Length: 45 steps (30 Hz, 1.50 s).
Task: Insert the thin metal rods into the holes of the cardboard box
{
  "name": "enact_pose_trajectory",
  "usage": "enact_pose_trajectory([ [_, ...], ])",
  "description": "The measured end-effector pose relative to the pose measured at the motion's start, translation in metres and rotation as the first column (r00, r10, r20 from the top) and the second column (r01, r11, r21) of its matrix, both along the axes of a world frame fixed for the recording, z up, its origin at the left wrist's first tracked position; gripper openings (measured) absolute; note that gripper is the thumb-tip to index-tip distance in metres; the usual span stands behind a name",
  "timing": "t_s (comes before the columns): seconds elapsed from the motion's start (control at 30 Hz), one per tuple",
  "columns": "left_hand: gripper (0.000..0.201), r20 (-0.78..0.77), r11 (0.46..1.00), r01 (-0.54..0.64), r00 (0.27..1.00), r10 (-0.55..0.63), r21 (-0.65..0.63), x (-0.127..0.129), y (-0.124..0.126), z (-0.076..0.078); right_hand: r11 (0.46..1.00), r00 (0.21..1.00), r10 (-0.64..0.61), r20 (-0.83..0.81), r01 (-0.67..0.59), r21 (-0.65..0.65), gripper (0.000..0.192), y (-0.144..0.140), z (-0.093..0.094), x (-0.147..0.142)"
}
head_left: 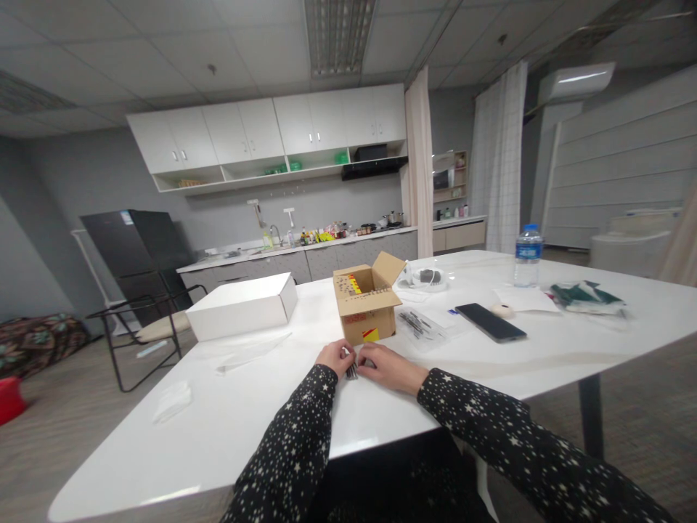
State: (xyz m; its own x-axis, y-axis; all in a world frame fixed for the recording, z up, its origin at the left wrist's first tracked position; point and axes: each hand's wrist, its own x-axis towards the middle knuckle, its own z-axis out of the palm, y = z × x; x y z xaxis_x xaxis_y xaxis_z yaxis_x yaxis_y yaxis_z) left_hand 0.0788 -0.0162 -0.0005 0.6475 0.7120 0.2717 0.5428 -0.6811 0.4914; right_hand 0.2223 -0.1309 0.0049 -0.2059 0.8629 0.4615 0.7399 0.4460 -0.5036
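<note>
My left hand (335,357) and my right hand (389,367) meet on the white table (229,428), just in front of an open brown cardboard box (366,303). Both hands pinch a small bunch of thin dark metal pieces (352,371) between them; what the pieces are is too small to tell. Both sleeves are black with white stars. The box holds small items with yellow and red packaging.
A closed white box (242,306) lies left of the cardboard box. Clear plastic bags (419,323), a black phone (490,322), a water bottle (528,256), a green packet (587,296) and a coiled cable (428,277) lie to the right. A chair (144,327) stands at the left.
</note>
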Motion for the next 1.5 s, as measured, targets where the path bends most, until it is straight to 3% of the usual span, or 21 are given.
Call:
enact_pose_trajectory([
  [0.3, 0.01, 0.002, 1.0, -0.003, 1.0, 0.003, -0.015, 0.0, -0.002, 0.003, 1.0, 1.0, 0.025, 0.0, -0.025, 0.018, 0.011, -0.001, -0.001, -0.001],
  [0.83, 0.01, 0.012, 1.0, 0.001, 1.0, -0.001, -0.004, -0.001, 0.005, -0.004, 0.996, 0.999, 0.033, 0.016, -0.034, 0.084, 0.012, -0.004, 0.002, -0.001],
  [1.1, 0.01, 0.012, 1.0, -0.004, 1.0, 0.004, -0.009, -0.001, 0.005, -0.003, 0.977, 1.0, -0.028, 0.012, 0.025, 0.212, 0.011, -0.004, 0.009, -0.001],
  [1.33, 0.01, 0.001, 1.0, -0.013, 1.0, 0.013, -0.002, -0.001, 0.001, 0.0, 0.924, 0.996, -0.081, -0.023, 0.084, 0.374, 0.009, -0.005, 0.013, 0.0],
  [1.5, 0.011, 0.003, 1.0, -0.007, 1.0, 0.007, -0.004, -0.001, 0.003, -0.001, 0.912, 0.982, -0.162, -0.093, 0.185, 0.366, 0.009, -0.001, 0.01, 0.004],
])
